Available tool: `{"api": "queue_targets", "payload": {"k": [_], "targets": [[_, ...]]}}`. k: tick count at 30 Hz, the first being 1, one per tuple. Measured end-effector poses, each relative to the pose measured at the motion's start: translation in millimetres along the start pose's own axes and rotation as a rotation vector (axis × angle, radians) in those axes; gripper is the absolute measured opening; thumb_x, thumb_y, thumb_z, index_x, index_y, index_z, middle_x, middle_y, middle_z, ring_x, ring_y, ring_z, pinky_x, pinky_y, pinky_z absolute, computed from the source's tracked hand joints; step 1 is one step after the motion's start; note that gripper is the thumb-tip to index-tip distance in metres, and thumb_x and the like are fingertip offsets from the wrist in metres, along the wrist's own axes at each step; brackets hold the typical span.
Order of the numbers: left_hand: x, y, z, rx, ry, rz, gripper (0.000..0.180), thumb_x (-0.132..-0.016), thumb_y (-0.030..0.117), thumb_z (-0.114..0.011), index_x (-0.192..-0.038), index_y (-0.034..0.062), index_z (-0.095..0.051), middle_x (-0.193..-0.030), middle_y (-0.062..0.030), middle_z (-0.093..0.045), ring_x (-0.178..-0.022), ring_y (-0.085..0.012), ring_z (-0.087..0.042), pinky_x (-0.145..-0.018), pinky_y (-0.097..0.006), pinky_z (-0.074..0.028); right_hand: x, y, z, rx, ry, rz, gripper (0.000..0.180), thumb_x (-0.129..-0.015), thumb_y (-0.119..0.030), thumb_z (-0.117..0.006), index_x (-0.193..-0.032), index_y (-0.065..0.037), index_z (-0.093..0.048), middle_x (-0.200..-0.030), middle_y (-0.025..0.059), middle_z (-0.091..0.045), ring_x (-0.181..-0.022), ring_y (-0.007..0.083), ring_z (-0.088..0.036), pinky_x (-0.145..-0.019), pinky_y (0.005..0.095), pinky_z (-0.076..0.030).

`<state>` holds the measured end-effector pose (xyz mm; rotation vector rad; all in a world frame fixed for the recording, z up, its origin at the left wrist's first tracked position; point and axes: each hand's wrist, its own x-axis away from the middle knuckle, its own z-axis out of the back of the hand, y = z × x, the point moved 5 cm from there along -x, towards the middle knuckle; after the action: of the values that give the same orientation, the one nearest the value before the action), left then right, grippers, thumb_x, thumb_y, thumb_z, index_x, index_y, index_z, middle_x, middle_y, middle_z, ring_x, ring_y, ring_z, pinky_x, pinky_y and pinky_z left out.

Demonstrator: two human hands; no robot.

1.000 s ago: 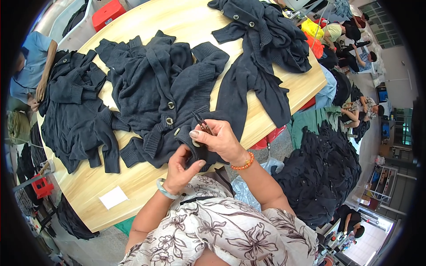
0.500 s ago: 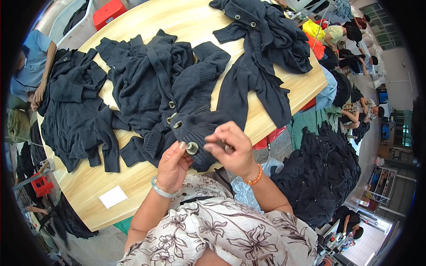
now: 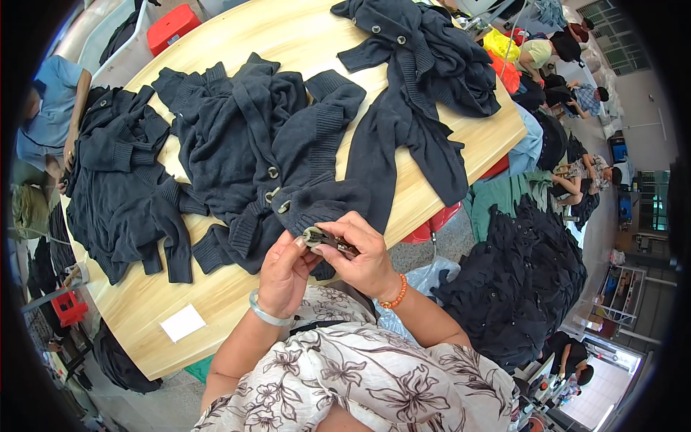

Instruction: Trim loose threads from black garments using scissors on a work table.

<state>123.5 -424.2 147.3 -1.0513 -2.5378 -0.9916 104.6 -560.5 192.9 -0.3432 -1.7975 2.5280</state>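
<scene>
A dark navy knitted cardigan [image 3: 266,144] with round metal-looking buttons lies spread on the wooden table [image 3: 216,302]. Its near edge is pulled up toward me. My left hand [image 3: 284,270], with a pale bangle at the wrist, pinches that edge right at one button [image 3: 313,236]. My right hand [image 3: 367,255], wearing an orange bead bracelet, grips the same edge from the other side and holds a small dark tool [image 3: 340,246] against the button. Both hands touch the fabric just off the table's front rim.
Two more dark cardigans lie on the table, one at the left [image 3: 122,180], one at the far right [image 3: 425,65]. A white paper slip [image 3: 182,322] is near the front edge. A pile of dark garments [image 3: 518,288] sits on the floor to my right. A person in blue [image 3: 50,115] sits at left.
My hands have lifted the cardigan's edge off the table and drawn it toward me. The right hand shifted from pressing on the fabric to holding beside the button.
</scene>
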Motion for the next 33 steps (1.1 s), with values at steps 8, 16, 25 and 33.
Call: {"api": "queue_targets", "payload": {"k": [8, 16, 25, 33], "targets": [[3.2, -8.0, 2.7, -0.011, -0.002, 0.039, 0.021, -0.099, 0.017, -0.049, -0.116, 0.0057, -0.053, -0.11, -0.005, -0.064, -0.102, -0.0152, -0.061, -0.092, -0.034, -0.048, 8.2, 5.3, 1.7, -0.016, 0.055, 0.06, 0.024, -0.073, 0.0, -0.078, -0.096, 0.001, -0.07, -0.081, 0.0064, -0.061, -0.065, 0.0127, -0.056, -0.054, 0.0237, -0.043], [2.5, -2.9, 0.1, -0.043, -0.016, -0.044, 0.022, -0.096, 0.015, -0.057, -0.115, 0.0052, -0.053, -0.106, -0.0052, -0.066, -0.095, -0.0156, -0.065, -0.086, -0.032, -0.051, 16.0, 0.7, 6.0, 0.065, 0.103, 0.176, 0.032, -0.066, 0.006, -0.076, -0.097, -0.002, -0.07, -0.082, 0.007, -0.061, -0.063, 0.0136, -0.059, -0.053, 0.0239, -0.047], [6.3, -3.6, -1.6, -0.039, -0.039, -0.087, 0.021, -0.096, 0.013, -0.058, -0.113, 0.002, -0.058, -0.106, -0.0081, -0.067, -0.095, -0.0151, -0.065, -0.087, -0.03, -0.05, 19.7, -2.3, 6.5, 0.083, 0.13, 0.166, 0.036, -0.064, 0.009, -0.073, -0.098, -0.003, -0.071, -0.085, 0.0074, -0.062, -0.066, 0.0139, -0.061, -0.054, 0.0238, -0.047], [9.3, -15.2, 14.3, -0.026, -0.033, -0.049, 0.017, -0.095, 0.013, -0.058, -0.11, 0.0035, -0.06, -0.104, -0.0078, -0.067, -0.093, -0.0154, -0.064, -0.084, -0.03, -0.049, 12.7, -8.3, 6.5, 0.113, 0.15, 0.197, 0.034, -0.06, 0.006, -0.076, -0.092, -0.003, -0.07, -0.081, 0.0071, -0.062, -0.064, 0.0164, -0.062, -0.053, 0.0256, -0.049]]}}
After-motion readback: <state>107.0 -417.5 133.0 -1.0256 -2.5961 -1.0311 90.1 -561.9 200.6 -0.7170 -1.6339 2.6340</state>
